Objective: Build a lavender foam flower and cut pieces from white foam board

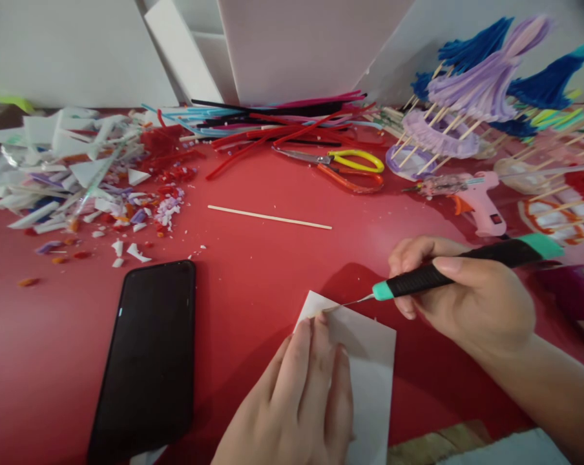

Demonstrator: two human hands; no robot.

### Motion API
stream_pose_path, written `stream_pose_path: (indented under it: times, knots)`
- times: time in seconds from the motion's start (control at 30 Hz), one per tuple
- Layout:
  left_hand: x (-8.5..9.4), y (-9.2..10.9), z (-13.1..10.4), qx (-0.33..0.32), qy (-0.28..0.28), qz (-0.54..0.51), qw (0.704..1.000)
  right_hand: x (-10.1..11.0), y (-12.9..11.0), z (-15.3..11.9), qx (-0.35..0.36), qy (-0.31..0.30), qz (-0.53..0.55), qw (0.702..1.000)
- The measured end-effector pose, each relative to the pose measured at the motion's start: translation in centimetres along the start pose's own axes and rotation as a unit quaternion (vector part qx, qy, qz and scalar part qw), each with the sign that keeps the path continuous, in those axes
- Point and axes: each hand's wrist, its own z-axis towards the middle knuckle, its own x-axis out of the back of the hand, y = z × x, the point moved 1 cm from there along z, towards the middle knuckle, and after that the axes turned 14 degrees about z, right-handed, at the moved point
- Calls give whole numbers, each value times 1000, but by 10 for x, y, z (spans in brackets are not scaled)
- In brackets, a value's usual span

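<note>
My right hand [471, 297] is closed around a craft knife [427, 278] with a black and teal handle. Its thin metal blade points left and meets the upper part of a white foam board piece [369, 374]. Flat on that board lies my left hand [302, 394], its fingers stretched out close together and the fingertips by the blade's tip. A small tan bit shows at those fingertips; I cannot make out what it is. Beyond the board, a thin wooden stick [270, 217] rests on the red table.
A black phone [149, 355] lies at left, below a heap of foam scraps [73, 161]. Pipe cleaners [272, 123], scissors [340, 166] and a pink glue gun [480, 197] lie at the back. Purple carousel-like models on sticks [476, 97] stand back right.
</note>
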Motion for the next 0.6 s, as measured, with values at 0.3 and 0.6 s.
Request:
stream_pose_path:
  times: [0.3, 0.6]
  knots:
    - [2, -1, 0, -7, -19, -6, 1000, 3, -8, 2, 21, 39, -30, 999]
    - [2, -2, 1, -2, -10, -15, 1000, 3, -10, 1, 18, 61, -27, 998]
